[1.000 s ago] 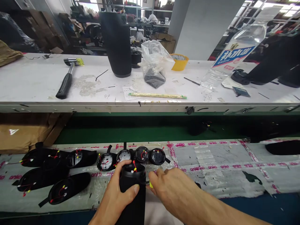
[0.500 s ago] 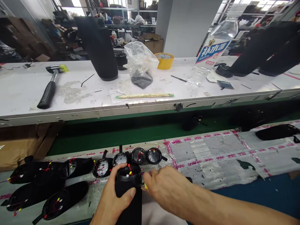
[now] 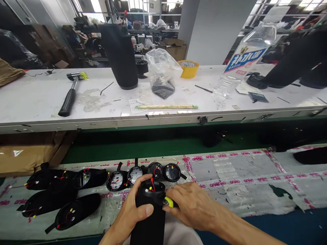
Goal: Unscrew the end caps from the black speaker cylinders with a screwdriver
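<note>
My left hand [image 3: 131, 211] is wrapped round the upper part of a black cylinder [image 3: 150, 221], thumb on its front. The cylinder stands upright at the bottom centre; red and yellow wires [image 3: 152, 185] stick out of its open top. On its right side, my right hand [image 3: 189, 204] grips a yellow and black tool [image 3: 169, 202], its front end against the cylinder just below the rim. The tool's tip is too small to make out. Just behind are round-ended black pieces with red wires, among them one [image 3: 172, 172] with a strap.
More black cylinders [image 3: 76, 211] lie on the plastic-covered lower surface [image 3: 230, 170] at the left. The white table [image 3: 99, 109] beyond bears a hammer [image 3: 68, 98], a standing black cylinder [image 3: 120, 58], a plastic bag [image 3: 162, 75], yellow tape [image 3: 189, 69] and a bottle [image 3: 245, 54].
The whole view has shifted, so most things appear further right. My right hand has turned and its fingers have spread along the tool, showing more of the yellow part. My left hand keeps its hold.
</note>
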Demonstrator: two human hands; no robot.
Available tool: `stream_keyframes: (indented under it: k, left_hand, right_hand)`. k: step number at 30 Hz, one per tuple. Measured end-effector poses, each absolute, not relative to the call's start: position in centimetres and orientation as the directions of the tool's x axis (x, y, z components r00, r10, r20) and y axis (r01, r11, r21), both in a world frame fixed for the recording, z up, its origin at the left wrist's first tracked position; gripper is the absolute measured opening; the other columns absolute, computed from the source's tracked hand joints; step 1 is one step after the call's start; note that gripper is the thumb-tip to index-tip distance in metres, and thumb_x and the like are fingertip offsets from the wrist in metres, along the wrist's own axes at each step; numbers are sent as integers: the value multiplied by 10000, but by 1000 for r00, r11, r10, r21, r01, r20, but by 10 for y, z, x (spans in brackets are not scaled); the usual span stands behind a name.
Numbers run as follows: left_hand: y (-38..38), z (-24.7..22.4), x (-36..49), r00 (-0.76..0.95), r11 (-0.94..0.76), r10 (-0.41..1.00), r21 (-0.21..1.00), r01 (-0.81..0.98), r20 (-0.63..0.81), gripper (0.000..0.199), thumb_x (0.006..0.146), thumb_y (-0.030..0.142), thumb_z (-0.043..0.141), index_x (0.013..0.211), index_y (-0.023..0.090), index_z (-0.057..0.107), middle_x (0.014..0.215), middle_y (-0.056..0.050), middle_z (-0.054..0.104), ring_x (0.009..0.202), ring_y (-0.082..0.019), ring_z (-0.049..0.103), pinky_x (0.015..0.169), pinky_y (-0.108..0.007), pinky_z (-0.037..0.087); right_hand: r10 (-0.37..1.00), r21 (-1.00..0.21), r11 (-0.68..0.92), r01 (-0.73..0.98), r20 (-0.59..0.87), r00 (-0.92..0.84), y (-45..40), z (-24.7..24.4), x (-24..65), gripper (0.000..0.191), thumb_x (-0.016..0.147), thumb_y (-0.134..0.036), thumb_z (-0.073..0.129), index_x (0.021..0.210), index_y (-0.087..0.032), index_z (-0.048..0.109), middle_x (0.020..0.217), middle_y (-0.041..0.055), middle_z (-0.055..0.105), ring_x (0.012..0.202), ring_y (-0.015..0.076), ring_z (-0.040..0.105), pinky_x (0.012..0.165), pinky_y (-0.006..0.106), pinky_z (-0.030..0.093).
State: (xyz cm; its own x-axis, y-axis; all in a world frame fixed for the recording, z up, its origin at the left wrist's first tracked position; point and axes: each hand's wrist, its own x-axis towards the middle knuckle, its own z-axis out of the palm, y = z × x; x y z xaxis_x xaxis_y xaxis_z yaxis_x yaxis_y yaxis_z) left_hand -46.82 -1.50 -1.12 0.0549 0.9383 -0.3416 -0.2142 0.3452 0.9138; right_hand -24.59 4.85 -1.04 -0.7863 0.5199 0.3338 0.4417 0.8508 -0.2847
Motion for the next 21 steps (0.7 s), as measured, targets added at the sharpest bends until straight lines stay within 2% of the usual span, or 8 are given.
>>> stream_keyframes:
  k: [2, 4, 7, 10, 13, 15, 18, 21]
  left_hand:
    - [-14, -13, -469, 85, 363, 932, 896, -257, -353, 819, 658, 497, 833, 1385, 263, 537, 1264, -79, 713, 1152, -350, 649, 1028, -425, 472]
    - [-15, -15, -469, 126, 428, 903, 829, -359, -411, 815, 679, 502, 813, 1403, 266, 522, 1200, -75, 739, 1047, -320, 688, 920, -395, 515]
    - [-18, -17, -469, 140, 482, 866, 727, -489, -480, 821, 725, 502, 780, 1453, 270, 478, 1180, -82, 757, 994, -303, 716, 813, -354, 542]
    - [-20, -17, -469, 93, 448, 879, 744, -496, -468, 882, 705, 488, 809, 1487, 288, 453, 1286, -94, 732, 1172, -352, 679, 889, -376, 556]
    - [-15, -15, -469, 119, 440, 890, 766, -468, -439, 870, 696, 501, 813, 1475, 284, 493, 1383, -107, 687, 1287, -398, 618, 1044, -459, 514]
    - [-8, -13, -467, 146, 420, 907, 808, -413, -396, 924, 671, 517, 833, 1497, 279, 492, 1426, -114, 658, 1352, -428, 563, 1145, -514, 434]
    - [4, -10, -459, 197, 364, 928, 881, -301, -316, 1098, 632, 570, 878, 1579, 298, 395, 1473, -105, 620, 1412, -439, 497, 1211, -537, 345]
    - [12, -14, -445, 301, 366, 911, 890, -272, -283, 1254, 612, 649, 897, 1637, 327, 250, 1509, -120, 573, 1387, -440, 519, 1176, -557, 383]
  right_hand:
    - [510, -343, 851, 398, 363, -779, 50, -8, -241, 395, 1124, -428, 350, 942, -185, 603, 720, 0, 658, 586, 161, 631, 541, 329, 397]
    - [513, -439, 837, 327, 421, -748, 53, -2, -236, 404, 1119, -409, 314, 915, -196, 590, 699, -2, 644, 567, 151, 605, 538, 312, 410]
    - [620, -587, 752, 300, 476, -623, 56, 7, -228, 301, 1100, -381, 379, 1002, -203, 601, 723, -7, 657, 583, 143, 605, 577, 291, 460]
    - [754, -724, 597, 347, 358, -550, 55, 12, -228, 213, 1056, -365, 545, 1191, -219, 620, 866, 9, 710, 675, 147, 657, 641, 279, 520]
    - [763, -825, 456, 333, 170, -624, 54, 17, -236, 401, 961, -354, 719, 1336, -268, 606, 1251, 61, 674, 972, 175, 700, 816, 290, 562]
    - [725, -859, 394, 326, 72, -685, 54, 21, -240, 494, 891, -339, 810, 1340, -288, 611, 1364, 43, 617, 1121, 180, 663, 933, 284, 534]
    - [719, -891, 326, 315, 18, -695, 53, 25, -237, 399, 820, -318, 881, 1145, -255, 659, 1202, -10, 667, 1069, 147, 660, 926, 235, 508]
    - [789, -904, 336, 264, 117, -603, 42, 25, -219, 316, 851, -412, 848, 981, -229, 626, 1028, -10, 671, 899, 138, 669, 805, 230, 524]
